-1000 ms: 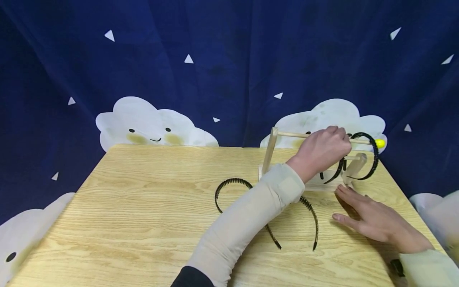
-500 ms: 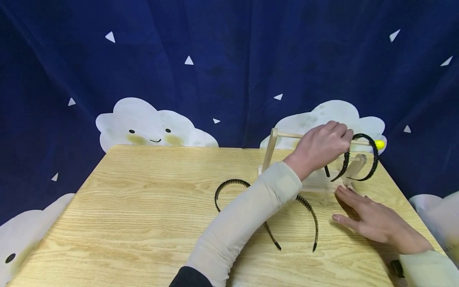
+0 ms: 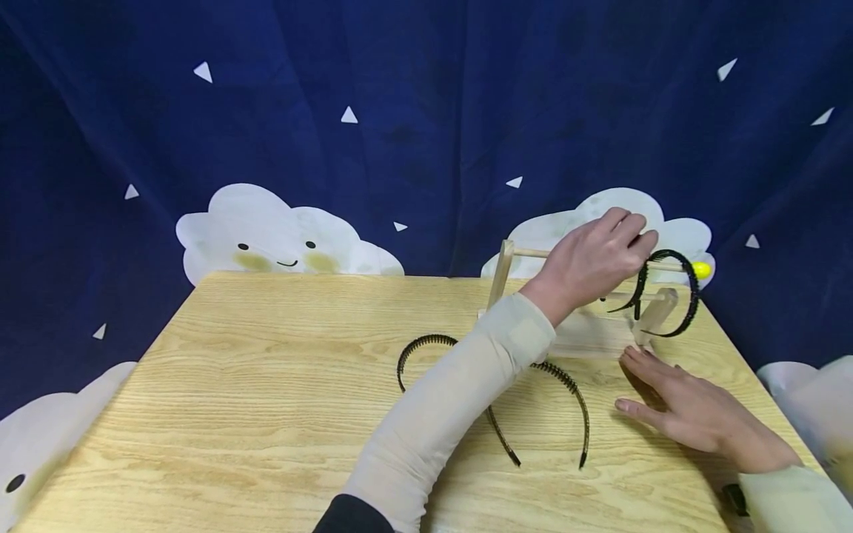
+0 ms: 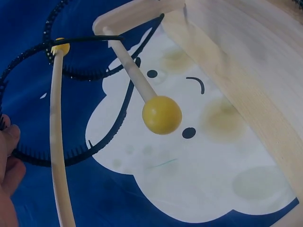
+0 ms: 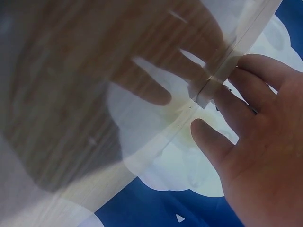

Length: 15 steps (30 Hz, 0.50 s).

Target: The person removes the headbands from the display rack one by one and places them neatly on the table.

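My left hand pinches a black toothed headband by its band, beside the upper rod of a wooden rack. In the left wrist view only its fingertips show, at the left edge, and the band loops around that rod. A second black headband hangs near the rod's yellow ball end. My right hand lies low on the table with fingers extended, fingertips right at the front corner of the rack's base. The right wrist view shows those fingers against the base's edge.
Dark toothed headbands lie on the wooden table, partly hidden beneath my left sleeve. The rack's shorter post carries a lower rod with another yellow ball. A blue curtain with clouds hangs behind the table.
My left hand has risen slightly at the rod, and the lower end of the headband it holds has swung upward. My right hand has stayed in place at the base.
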Available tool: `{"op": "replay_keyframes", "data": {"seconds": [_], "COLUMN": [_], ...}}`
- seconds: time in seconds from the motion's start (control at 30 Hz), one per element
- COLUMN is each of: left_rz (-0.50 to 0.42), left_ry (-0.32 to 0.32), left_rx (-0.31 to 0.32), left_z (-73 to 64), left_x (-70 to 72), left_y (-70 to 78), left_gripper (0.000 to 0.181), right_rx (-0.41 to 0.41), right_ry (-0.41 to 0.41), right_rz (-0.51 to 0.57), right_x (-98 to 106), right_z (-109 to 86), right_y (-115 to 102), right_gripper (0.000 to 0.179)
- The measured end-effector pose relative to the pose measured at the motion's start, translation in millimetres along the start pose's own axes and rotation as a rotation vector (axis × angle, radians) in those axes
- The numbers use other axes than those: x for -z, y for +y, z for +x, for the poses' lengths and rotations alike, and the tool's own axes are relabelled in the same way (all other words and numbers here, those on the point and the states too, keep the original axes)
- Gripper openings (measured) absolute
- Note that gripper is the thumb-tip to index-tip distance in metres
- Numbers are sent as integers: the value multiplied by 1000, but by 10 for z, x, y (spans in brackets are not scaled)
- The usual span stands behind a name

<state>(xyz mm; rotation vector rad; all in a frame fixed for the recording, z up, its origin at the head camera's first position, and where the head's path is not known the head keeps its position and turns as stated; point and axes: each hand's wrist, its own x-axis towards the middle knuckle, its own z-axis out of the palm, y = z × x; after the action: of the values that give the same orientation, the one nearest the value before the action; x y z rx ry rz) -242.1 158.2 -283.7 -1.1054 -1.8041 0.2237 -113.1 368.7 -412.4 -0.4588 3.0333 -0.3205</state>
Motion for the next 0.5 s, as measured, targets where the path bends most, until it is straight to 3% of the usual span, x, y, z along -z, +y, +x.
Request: {"op": "replay_keyframes", "data": {"seconds": [0.5], "left_rz": [-6], "left_ry": [180], "left_rx": [28], "left_z": [29], "left_x": [60], "left_y": [-132], "left_gripper": [51], "right_rx": [-2], "right_ry": [-1], "right_rz": [7], "right_x": [1], "right_z": [-7], "right_y": [-1], "right_gripper": [85]}}
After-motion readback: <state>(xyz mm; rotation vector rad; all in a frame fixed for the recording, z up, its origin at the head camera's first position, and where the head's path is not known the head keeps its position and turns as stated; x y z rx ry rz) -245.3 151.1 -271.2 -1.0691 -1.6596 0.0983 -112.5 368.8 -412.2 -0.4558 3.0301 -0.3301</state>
